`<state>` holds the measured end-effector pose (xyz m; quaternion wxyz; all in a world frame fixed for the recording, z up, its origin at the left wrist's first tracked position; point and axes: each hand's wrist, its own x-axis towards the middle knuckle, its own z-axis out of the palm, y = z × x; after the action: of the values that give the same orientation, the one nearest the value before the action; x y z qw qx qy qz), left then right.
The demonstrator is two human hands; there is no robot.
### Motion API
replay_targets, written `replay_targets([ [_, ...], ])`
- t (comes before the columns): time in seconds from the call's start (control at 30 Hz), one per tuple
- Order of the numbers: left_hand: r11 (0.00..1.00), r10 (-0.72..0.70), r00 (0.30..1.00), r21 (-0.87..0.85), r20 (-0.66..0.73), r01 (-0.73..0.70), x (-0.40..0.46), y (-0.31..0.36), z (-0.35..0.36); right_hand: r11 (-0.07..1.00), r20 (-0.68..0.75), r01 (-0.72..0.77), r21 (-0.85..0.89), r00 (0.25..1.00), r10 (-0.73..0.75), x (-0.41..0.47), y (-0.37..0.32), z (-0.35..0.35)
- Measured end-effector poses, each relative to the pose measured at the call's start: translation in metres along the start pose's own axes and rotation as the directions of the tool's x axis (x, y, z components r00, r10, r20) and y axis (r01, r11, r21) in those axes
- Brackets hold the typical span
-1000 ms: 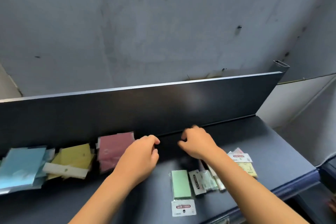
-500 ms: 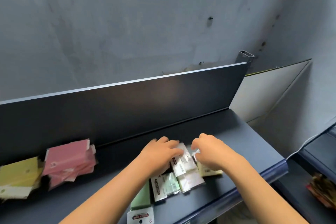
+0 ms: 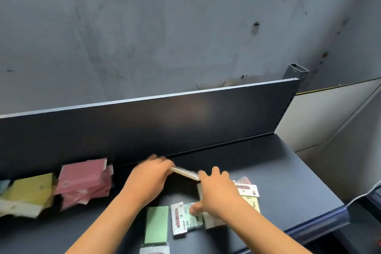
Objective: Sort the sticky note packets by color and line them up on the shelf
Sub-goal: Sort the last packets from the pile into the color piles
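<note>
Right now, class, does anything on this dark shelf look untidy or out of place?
Yes. The pink sticky note packets lean against the back panel in a fanned, slipping heap, not a neat row. The yellow packets beside them also sit crooked. Unsorted green packets lie flat near the front edge.

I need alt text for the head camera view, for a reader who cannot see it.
A person's left hand holds a pale packet above a dark shelf, while the right hand reaches over loose green packets. Pink packets and yellow packets stand against the back panel on the left.
</note>
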<state>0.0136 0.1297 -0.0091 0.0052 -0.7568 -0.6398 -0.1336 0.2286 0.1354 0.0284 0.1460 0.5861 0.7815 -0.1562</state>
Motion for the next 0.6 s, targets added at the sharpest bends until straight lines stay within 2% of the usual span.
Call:
replay_targets([
  [0.1,0.996,-0.084,0.996,-0.022,-0.020,0.083,-0.011,-0.015,-0.011,0.999,0.052,-0.035,0.019,0.998,0.034,0.006,-0.004,0.000],
  [0.2,0.964,-0.203,0.978,-0.164,0.042,0.207,-0.024,-0.026,-0.015,0.998,0.077,-0.064,0.008,0.995,0.064,0.010,-0.009,-0.001],
  [0.33,0.835,-0.347,0.925,-0.398,0.155,0.380,-0.037,-0.033,-0.020,0.997,0.104,-0.066,-0.028,0.992,0.068,0.011,-0.009,-0.009],
  [0.43,0.759,-0.367,0.903,-0.488,0.225,0.431,-0.044,-0.036,-0.022,0.996,0.085,-0.087,-0.006,0.993,0.087,0.013,-0.014,-0.007],
  [0.5,0.737,-0.366,0.896,-0.509,0.253,0.445,-0.049,-0.038,-0.026,0.989,0.044,-0.133,-0.068,0.990,0.137,0.017,-0.022,-0.004],
  [0.6,0.712,-0.350,0.892,-0.537,0.287,0.452,-0.056,-0.042,-0.034,0.983,0.015,-0.172,-0.061,0.985,0.173,0.020,-0.032,-0.006],
])
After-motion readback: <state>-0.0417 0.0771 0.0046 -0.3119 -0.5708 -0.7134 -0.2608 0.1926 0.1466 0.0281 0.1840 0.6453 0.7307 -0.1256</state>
